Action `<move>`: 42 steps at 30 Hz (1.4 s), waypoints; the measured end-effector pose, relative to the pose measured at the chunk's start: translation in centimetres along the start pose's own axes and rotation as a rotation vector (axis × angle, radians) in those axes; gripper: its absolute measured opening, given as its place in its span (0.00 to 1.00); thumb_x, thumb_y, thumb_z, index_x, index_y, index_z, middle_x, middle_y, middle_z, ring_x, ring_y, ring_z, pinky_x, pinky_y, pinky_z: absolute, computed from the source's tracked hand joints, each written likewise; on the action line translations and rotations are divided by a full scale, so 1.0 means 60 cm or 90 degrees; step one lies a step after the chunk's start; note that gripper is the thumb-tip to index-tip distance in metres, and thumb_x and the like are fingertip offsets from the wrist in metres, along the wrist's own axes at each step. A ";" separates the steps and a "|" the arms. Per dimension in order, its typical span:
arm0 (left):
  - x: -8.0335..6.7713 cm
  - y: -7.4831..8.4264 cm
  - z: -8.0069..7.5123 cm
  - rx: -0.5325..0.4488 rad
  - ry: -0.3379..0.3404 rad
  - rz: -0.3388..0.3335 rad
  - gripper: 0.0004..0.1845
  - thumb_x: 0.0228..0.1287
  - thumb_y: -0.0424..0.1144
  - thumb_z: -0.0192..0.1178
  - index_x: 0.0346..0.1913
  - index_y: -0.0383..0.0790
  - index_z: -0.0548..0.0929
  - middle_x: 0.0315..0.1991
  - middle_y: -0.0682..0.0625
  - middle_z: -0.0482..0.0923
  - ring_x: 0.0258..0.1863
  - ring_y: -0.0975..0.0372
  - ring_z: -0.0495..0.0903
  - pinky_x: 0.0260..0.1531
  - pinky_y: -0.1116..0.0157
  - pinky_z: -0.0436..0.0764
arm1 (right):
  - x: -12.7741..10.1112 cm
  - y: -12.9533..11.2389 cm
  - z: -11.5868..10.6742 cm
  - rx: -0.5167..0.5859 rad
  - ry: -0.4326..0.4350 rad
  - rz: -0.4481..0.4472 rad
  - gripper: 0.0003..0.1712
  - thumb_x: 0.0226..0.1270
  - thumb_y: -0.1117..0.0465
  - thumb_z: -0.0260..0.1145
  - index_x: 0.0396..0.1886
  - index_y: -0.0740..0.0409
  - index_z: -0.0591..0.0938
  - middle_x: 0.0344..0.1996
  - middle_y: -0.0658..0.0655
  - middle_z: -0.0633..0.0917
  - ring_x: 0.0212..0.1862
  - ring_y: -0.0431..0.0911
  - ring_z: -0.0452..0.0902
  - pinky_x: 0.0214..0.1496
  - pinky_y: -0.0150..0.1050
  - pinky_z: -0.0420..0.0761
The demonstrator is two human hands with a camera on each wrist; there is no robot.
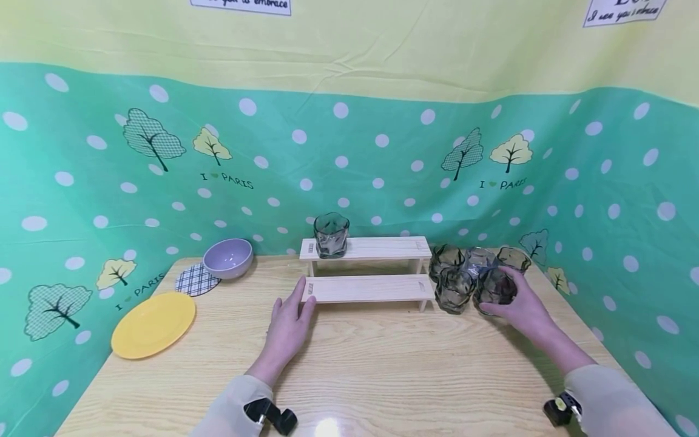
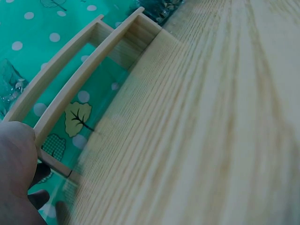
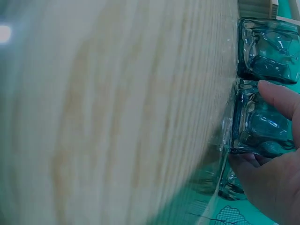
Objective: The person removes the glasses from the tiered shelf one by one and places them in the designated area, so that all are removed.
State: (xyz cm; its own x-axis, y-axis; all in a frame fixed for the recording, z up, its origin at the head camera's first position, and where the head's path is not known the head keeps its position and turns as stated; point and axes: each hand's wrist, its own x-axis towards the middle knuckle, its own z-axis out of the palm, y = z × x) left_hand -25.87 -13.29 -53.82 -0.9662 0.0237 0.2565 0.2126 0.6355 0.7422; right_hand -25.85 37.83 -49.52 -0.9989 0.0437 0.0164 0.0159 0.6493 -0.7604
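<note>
Rightward, right hand [image 1: 523, 308] gripping glass [image 1: 494, 286], table edge [image 1: 592, 331] near

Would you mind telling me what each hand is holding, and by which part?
The right hand grips a glass round its side. The left hand holds nothing; its straight fingers touch the rack's lower shelf end.

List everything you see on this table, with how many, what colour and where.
Glasses on table: five, smoky grey, clustered right of the shelf.
Glass on shelf: one, smoky grey, top step, left end.
Shelf: one, pale wood, two steps, table's middle back.
Bowl: one, lilac, back left.
Coaster: one, checked, partly under the bowl.
Plate: one, yellow, left edge.
Table: one, light wood.
Left hand: flat, fingers at the lower step's left end.
Right hand: grip round the nearest right-hand glass.
</note>
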 end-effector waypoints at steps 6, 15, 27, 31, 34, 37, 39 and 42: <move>-0.001 0.002 -0.001 -0.001 -0.002 -0.001 0.34 0.91 0.47 0.52 0.89 0.38 0.59 0.82 0.37 0.66 0.82 0.43 0.66 0.87 0.40 0.39 | 0.000 0.002 0.003 -0.001 0.000 0.000 0.74 0.64 0.51 0.87 0.93 0.55 0.43 0.85 0.81 0.47 0.77 0.86 0.52 0.72 0.84 0.62; -0.001 0.001 -0.001 -0.003 0.001 0.002 0.34 0.91 0.47 0.52 0.89 0.36 0.59 0.82 0.36 0.65 0.82 0.43 0.66 0.87 0.40 0.39 | 0.000 -0.001 0.002 -0.015 -0.009 -0.007 0.74 0.66 0.50 0.86 0.92 0.56 0.41 0.85 0.83 0.48 0.77 0.87 0.52 0.72 0.85 0.62; -0.001 -0.001 0.000 0.000 -0.002 0.004 0.35 0.91 0.48 0.51 0.89 0.38 0.58 0.82 0.36 0.65 0.82 0.43 0.66 0.86 0.39 0.39 | 0.002 -0.025 -0.022 -0.027 0.007 -0.065 0.78 0.61 0.50 0.88 0.92 0.60 0.41 0.85 0.81 0.51 0.80 0.84 0.49 0.75 0.85 0.55; 0.000 0.000 0.000 -0.001 0.000 0.006 0.34 0.91 0.47 0.51 0.89 0.36 0.58 0.82 0.36 0.65 0.82 0.42 0.66 0.86 0.39 0.39 | 0.004 -0.049 -0.042 -0.043 0.042 -0.090 0.76 0.63 0.50 0.87 0.92 0.59 0.42 0.85 0.80 0.52 0.80 0.83 0.50 0.74 0.86 0.56; 0.000 0.000 -0.001 0.000 0.000 0.007 0.34 0.91 0.47 0.51 0.88 0.36 0.59 0.82 0.36 0.66 0.82 0.43 0.66 0.86 0.39 0.40 | 0.004 -0.072 -0.051 -0.049 0.058 -0.100 0.74 0.66 0.50 0.86 0.92 0.60 0.42 0.85 0.80 0.52 0.80 0.83 0.48 0.73 0.86 0.55; -0.001 0.000 -0.001 0.001 -0.001 0.007 0.34 0.91 0.47 0.51 0.88 0.36 0.59 0.82 0.36 0.66 0.82 0.42 0.66 0.86 0.38 0.40 | 0.001 -0.097 -0.053 -0.049 0.062 -0.104 0.74 0.66 0.47 0.85 0.92 0.59 0.42 0.85 0.79 0.52 0.81 0.82 0.47 0.74 0.86 0.55; -0.001 -0.001 -0.001 0.002 -0.002 0.006 0.34 0.91 0.47 0.51 0.89 0.36 0.58 0.82 0.36 0.65 0.82 0.42 0.66 0.86 0.38 0.40 | -0.001 -0.115 -0.050 -0.048 0.059 -0.098 0.76 0.65 0.43 0.85 0.93 0.57 0.41 0.87 0.76 0.51 0.83 0.80 0.46 0.75 0.85 0.54; -0.001 -0.001 -0.001 0.002 -0.003 0.005 0.35 0.91 0.48 0.51 0.89 0.37 0.58 0.82 0.36 0.65 0.82 0.43 0.66 0.86 0.39 0.40 | 0.002 -0.139 -0.039 -0.038 0.058 -0.106 0.77 0.62 0.40 0.86 0.93 0.54 0.42 0.88 0.73 0.51 0.84 0.78 0.47 0.78 0.83 0.54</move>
State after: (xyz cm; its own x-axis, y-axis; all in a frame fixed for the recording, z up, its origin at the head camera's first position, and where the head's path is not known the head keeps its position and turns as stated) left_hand -25.83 -13.37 -53.86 -0.9652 0.0319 0.2595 0.2197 0.6371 0.7388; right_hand -26.00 34.21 -41.66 -0.9799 -0.0020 0.1995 -0.1444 0.6974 -0.7020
